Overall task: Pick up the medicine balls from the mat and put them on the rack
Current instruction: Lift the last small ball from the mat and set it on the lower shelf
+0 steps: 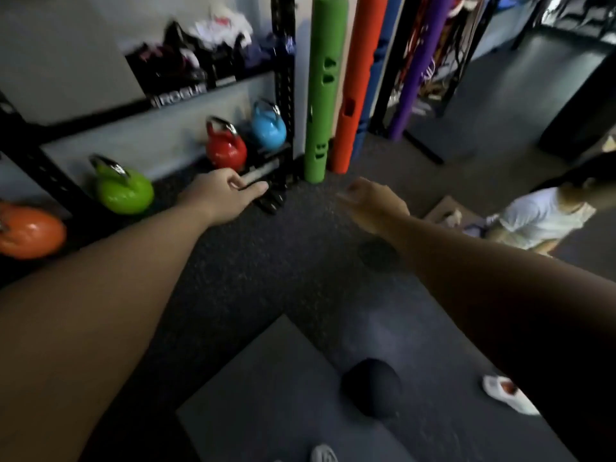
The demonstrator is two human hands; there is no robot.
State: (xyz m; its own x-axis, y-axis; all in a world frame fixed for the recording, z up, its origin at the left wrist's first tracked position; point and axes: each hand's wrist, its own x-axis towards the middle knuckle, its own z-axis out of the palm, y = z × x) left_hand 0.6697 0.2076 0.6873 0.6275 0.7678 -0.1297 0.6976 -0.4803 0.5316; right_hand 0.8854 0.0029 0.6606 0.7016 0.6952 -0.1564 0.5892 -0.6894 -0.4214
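Observation:
A black medicine ball (371,389) rests on the grey mat (266,395) near my feet. A second dark ball (378,254) lies farther off on the speckled floor, partly behind my right forearm. The black rack (282,78) stands against the wall at the upper left. My left hand (224,195) is stretched toward the rack's base, fingers loosely curled and holding nothing. My right hand (370,201) reaches forward over the floor, blurred, with nothing in it.
Orange (30,233), green (124,190), red (226,149) and blue (268,125) kettlebells line the rack's foot. Green (321,88) and orange (356,85) tubes lean beside it. A person in a white shirt (540,221) crouches at the right. A white shoe (510,398) lies by the mat.

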